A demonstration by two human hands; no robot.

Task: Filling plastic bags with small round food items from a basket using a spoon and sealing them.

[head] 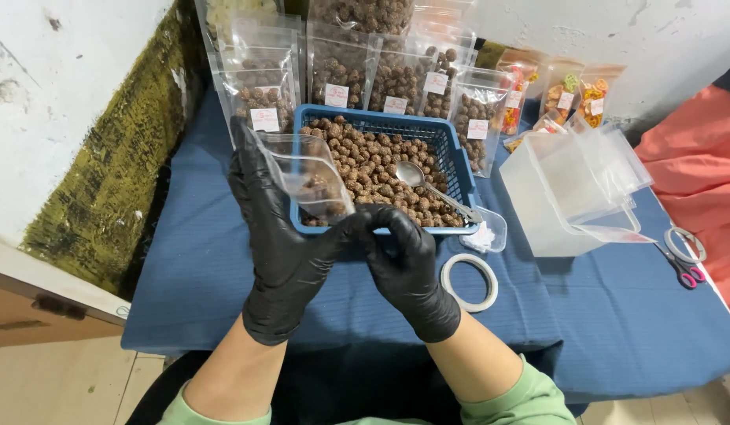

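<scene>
Black gloves (pixel 286 252), blue basket (pixel 451 157) (speckled brown balls (pixel 381 169)), navy cloth (pixel 617 315), green sleeves (pixel 530 397)

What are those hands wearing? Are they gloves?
Yes. Both the left hand and the right hand wear shiny black gloves that fit tightly over the fingers and end just past the wrists. The forearms are bare, and light green sleeves show pushed up near the elbows.

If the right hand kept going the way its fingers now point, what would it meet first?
The right hand points up-left at the clear pouch it already pinches with the left hand; just beyond is probably the blue basket of brown snack balls.
</scene>
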